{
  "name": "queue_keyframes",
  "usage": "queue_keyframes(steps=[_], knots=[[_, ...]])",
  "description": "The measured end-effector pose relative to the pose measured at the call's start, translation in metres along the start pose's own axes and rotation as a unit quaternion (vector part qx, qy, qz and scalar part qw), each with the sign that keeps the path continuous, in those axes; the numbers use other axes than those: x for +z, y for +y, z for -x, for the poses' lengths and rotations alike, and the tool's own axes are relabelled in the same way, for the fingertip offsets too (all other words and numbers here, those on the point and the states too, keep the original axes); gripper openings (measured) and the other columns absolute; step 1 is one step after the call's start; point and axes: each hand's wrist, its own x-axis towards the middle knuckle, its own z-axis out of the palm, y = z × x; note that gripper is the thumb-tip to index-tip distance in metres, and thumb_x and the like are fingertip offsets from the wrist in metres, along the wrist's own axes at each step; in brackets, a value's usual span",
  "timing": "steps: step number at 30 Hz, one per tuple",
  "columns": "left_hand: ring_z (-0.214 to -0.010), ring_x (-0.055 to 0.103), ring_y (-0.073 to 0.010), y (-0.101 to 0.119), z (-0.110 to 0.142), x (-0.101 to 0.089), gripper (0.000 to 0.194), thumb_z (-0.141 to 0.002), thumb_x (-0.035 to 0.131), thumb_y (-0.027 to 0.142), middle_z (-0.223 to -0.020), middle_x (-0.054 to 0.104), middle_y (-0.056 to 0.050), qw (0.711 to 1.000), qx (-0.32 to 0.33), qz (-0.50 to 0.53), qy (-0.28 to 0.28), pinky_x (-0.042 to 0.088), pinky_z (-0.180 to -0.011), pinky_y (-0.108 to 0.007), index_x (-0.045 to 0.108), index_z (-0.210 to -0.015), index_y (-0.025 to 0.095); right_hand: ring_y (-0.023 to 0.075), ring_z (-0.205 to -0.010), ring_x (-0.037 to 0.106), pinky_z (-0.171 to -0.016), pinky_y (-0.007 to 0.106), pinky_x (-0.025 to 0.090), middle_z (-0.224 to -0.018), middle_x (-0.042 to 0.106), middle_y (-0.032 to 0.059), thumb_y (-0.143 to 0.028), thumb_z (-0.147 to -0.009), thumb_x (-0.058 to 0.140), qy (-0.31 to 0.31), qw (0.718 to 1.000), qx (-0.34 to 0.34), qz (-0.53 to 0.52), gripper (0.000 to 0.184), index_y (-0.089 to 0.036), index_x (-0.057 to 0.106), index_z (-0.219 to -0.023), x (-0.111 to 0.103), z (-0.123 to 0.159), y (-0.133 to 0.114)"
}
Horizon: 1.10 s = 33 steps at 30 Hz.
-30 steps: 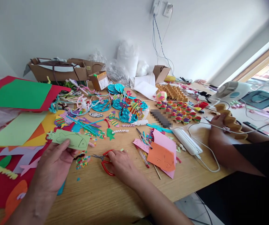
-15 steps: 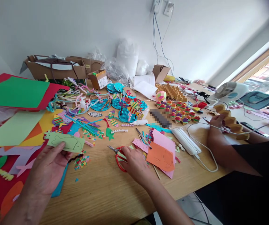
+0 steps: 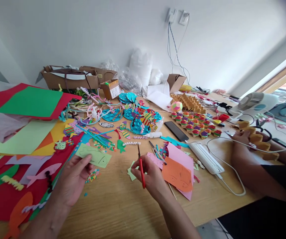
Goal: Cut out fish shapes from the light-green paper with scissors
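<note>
Scissors with red handles and slim dark metal blades point(image 3: 142, 171) are pointing away from the wearer in the right hand point(image 3: 155, 181), its grip clamping around the handles. Left hand point(image 3: 69, 179) is pinching a pale green rectangular paper piece with a dark-outlined fish drawing point(image 3: 100, 160), thumb on top, grip closing on its near edge. Paper is hovering left of the scissors, well apart from the blades, above the wooden surface point(image 3: 103, 212). Pale green paper scraps point(image 3: 132, 173) are lying just beside the right hand; tiny multicoloured paper bits point(image 3: 94, 176) are lying near the left. Orange rectangular paper sheet point(image 3: 176, 176) is overlapping a pink paper sheet point(image 3: 185, 161) to the right. Far right, a co-worker's hand point(image 3: 241, 138) is gripping a tan moulded egg-carton strip point(image 3: 263, 146).
</note>
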Motion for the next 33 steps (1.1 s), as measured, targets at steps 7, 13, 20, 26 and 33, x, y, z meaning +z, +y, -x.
queue_keyframes(steps=[7, 13, 20, 26, 33], knots=[[-0.05, 0.056, -0.0101, -0.01, 0.0, 0.014, 0.018, -0.058, 0.081, 0.023, -0.063, 0.068, 0.001, 0.996, -0.001, -0.078, -0.053, 0.046, -0.046, -0.019, 0.072, -0.073, 0.018, 0.0111, -0.058, 0.044, -0.051, 0.021, 0.036, -0.066, 0.048, -0.0061, -0.028, -0.064, 0.067, -0.047, 0.961, -0.022, -0.27, 0.025, -0.021, 0.048, -0.079, 0.034, -0.015, -0.036], [-0.069, 0.069, -0.0225, 0.0, 0.005, -0.017, 0.031, -0.068, 0.076, 0.048, -0.076, 0.074, -0.009, 0.986, -0.026, -0.129, -0.106, 0.055, -0.056, -0.028, 0.073, -0.08, 0.019, 0.0119, -0.058, 0.043, -0.051, 0.022, 0.035, -0.065, 0.046, -0.006, -0.028, -0.065, 0.059, -0.03, 0.969, -0.041, -0.244, 0.02, -0.022, 0.045, -0.077, 0.031, -0.022, -0.032], [-0.05, 0.065, -0.0214, -0.01, 0.013, -0.056, 0.03, -0.072, 0.07, 0.049, -0.059, 0.07, -0.009, 0.886, -0.106, -0.385, -0.234, 0.053, -0.05, -0.03, 0.07, -0.06, 0.022, 0.0122, -0.061, 0.046, -0.054, 0.024, 0.036, -0.074, 0.05, -0.0034, -0.025, -0.068, 0.061, 0.02, 0.975, -0.049, -0.217, 0.019, -0.021, 0.048, -0.081, 0.012, -0.02, -0.013], [-0.062, 0.059, -0.019, -0.019, -0.007, -0.053, 0.022, -0.075, 0.067, 0.04, -0.062, 0.063, 0.0, 0.875, 0.0, -0.441, -0.2, 0.048, -0.06, -0.026, 0.068, -0.061, 0.023, 0.0128, -0.062, 0.045, -0.055, 0.024, 0.035, -0.071, 0.049, -0.0042, -0.022, -0.067, 0.061, 0.006, 0.975, -0.044, -0.217, 0.018, -0.021, 0.048, -0.08, 0.007, -0.017, -0.014], [-0.086, 0.063, -0.0224, -0.006, 0.007, -0.009, 0.026, -0.072, 0.069, 0.038, -0.091, 0.07, -0.004, 0.931, -0.03, -0.28, -0.231, 0.051, -0.069, -0.03, 0.068, -0.093, 0.024, 0.0125, -0.061, 0.043, -0.054, 0.024, 0.033, -0.071, 0.048, -0.0049, -0.024, -0.066, 0.069, -0.057, 0.959, -0.036, -0.275, 0.024, -0.021, 0.048, -0.079, 0.003, -0.015, -0.03]])
